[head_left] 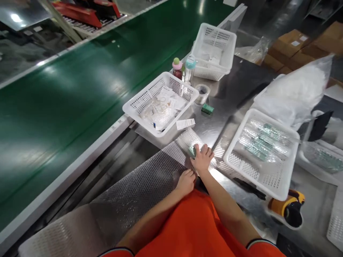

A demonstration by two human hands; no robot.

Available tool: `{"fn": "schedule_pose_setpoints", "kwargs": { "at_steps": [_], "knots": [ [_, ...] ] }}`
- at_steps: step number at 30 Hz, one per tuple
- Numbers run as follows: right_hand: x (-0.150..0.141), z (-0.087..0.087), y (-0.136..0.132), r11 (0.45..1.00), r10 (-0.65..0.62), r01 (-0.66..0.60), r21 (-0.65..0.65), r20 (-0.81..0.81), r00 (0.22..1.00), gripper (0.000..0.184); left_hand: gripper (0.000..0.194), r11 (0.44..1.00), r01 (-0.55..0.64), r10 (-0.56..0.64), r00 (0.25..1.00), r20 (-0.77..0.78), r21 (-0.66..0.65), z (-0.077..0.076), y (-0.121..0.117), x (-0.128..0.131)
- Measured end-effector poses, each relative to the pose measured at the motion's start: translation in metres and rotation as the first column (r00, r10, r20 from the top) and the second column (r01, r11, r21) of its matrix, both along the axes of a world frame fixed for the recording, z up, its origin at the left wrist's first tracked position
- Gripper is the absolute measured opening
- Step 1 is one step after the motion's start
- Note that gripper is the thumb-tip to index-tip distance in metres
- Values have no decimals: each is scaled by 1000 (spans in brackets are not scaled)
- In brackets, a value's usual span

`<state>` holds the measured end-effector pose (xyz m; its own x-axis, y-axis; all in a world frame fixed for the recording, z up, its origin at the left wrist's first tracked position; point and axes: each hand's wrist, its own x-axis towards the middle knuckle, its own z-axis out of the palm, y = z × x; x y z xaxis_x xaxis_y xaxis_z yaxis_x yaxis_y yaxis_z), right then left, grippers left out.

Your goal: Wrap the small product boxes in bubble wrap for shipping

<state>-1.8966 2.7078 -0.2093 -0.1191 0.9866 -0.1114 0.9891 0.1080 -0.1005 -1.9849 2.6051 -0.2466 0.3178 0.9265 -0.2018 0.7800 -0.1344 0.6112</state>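
A long sheet of bubble wrap [144, 182] runs from the roll [61, 233] at the lower left up to the steel table. My right hand [203, 157] lies on the sheet's far end, fingers spread. Under and beside its fingertips, something green [192, 150] shows through the bubble wrap; its shape is mostly hidden. Close to my body, my left hand [187, 182] is closed at the near edge of the sheet, its fingers curled over it. A small green box [207, 109] and a white paper slip [185, 124] lie just beyond.
A white basket [128, 107] with papers and small bags stands ahead. At right, another basket [281, 185] holds bubble-wrapped green packs. Tape [202, 93], two bottles [190, 66] and a third basket [227, 46] sit farther back. A green conveyor belt [88, 82] runs along the left. A yellow-black scanner [289, 208] sits lower right.
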Motion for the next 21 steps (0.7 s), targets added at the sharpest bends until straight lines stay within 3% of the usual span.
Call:
{"fn": "schedule_pose_setpoints", "kwargs": {
  "at_steps": [4, 6, 9, 12, 15, 18, 21],
  "knots": [
    [14, 5, -3, 997, 54, -57, -49, -70, 996, 81, 54, 975, -192, 217, 938, -272, 115, 9, 12, -28],
    [40, 3, -17, 991, 129, -131, -9, -125, 984, 74, 54, 981, -161, 192, 898, -397, 110, 11, 22, -38],
    [105, -7, -57, 987, 158, -154, 44, -116, 981, 43, 52, 992, -72, 113, 879, -462, 106, 8, 33, -49],
    [184, -20, -105, 999, -32, 33, 24, -16, 999, 41, 49, 988, -73, 132, 866, -483, 139, 4, 40, -61],
    [249, -31, -134, 976, -215, 212, 40, 80, 973, 47, 53, 967, -187, 250, 809, -533, 171, 3, 50, -76],
    [286, -41, -138, 950, -312, 312, 22, 158, 937, 47, 60, 973, -208, 229, 785, -576, 102, 7, 59, -92],
    [301, -48, -131, 944, -315, 328, -22, 227, 922, 40, 59, 983, -177, 168, 790, -589, 43, 11, 65, -102]
  ]
}}
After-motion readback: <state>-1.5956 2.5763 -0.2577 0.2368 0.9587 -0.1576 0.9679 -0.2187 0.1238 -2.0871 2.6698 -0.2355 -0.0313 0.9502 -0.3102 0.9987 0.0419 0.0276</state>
